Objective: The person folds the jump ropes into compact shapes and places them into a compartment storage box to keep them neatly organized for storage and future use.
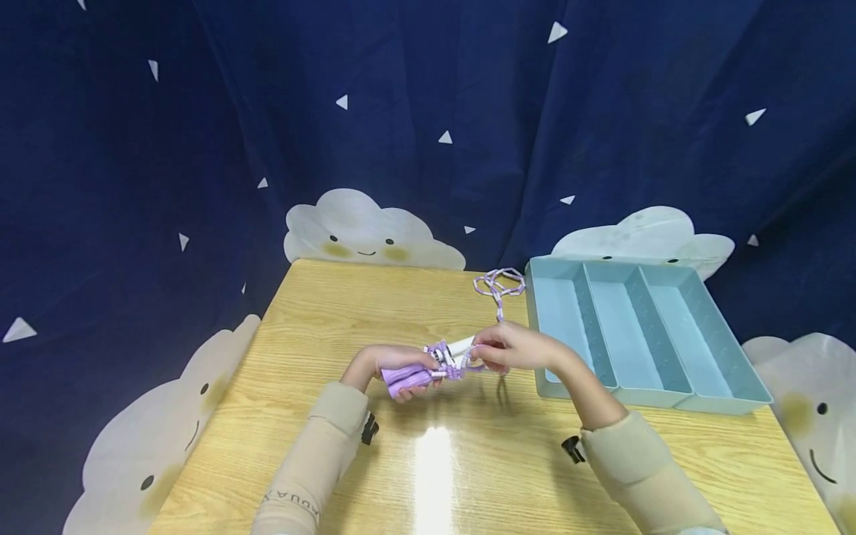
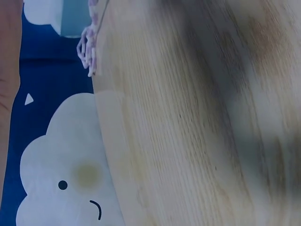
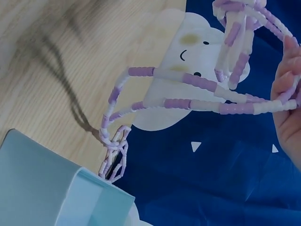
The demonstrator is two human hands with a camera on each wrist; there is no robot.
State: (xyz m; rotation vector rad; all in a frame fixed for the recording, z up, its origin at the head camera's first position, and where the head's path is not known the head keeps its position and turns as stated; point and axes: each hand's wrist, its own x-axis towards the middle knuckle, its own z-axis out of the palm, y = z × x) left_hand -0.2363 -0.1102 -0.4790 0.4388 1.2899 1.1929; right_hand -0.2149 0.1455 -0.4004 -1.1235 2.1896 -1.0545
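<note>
A beaded jump rope in purple and white segments is gathered between the hands. My left hand (image 1: 401,358) grips its purple handles (image 1: 406,379) side by side, with beaded cord (image 1: 455,365) wrapped beyond the thumb. White rod-like parts show among the wraps. To the right, the fingers of my right hand (image 1: 518,346) pinch a length of the cord; in the right wrist view a doubled strand (image 3: 200,82) runs from those fingers down to the table. The loose coil (image 1: 498,282) lies near the table's back edge, and appears in the left wrist view as a beaded bunch (image 2: 87,49).
A light blue tray (image 1: 618,397) with three long compartments stands at the right, close to the right forearm. The wooden table (image 1: 348,297) ends against a dark blue curtain (image 1: 401,59) with cloud shapes. Light glares off the front of the tabletop.
</note>
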